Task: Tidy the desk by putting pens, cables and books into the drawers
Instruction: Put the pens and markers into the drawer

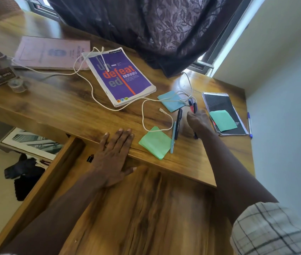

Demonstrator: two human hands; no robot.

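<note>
— Head view: what are the hands doing?
— Left hand lies flat, fingers straight, on the desk edge above the open drawer. Right hand grips a bunch of pens, just beside a black pen.
— Any writing?
— Purple notebook: "classmate", "undefeated". A white cable crosses it.

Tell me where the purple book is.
In the head view the purple book lies on the desk, right of the pink booklet, a white cable draped across it.
</note>
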